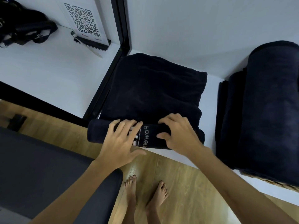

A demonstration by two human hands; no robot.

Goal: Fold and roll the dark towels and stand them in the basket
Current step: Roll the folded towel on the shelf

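Two hands, left hand point(120, 139) and right hand point(177, 135), fingers spread, press one half-rolled towel point(152, 94); two rolled towels point(265, 110) fill the basket point(275, 183).

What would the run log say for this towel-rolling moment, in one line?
step: rolling | left hand, right hand: both pressing rolled near end of dark terry towel | woven basket: rolled dark towels standing inside

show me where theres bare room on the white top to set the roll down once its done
Bare white top shows between the flat towel and the rolled towels in the basket; a narrow strip. More lies left of the black frame, below the QR sign. The near edge, under both hands, is crowded.
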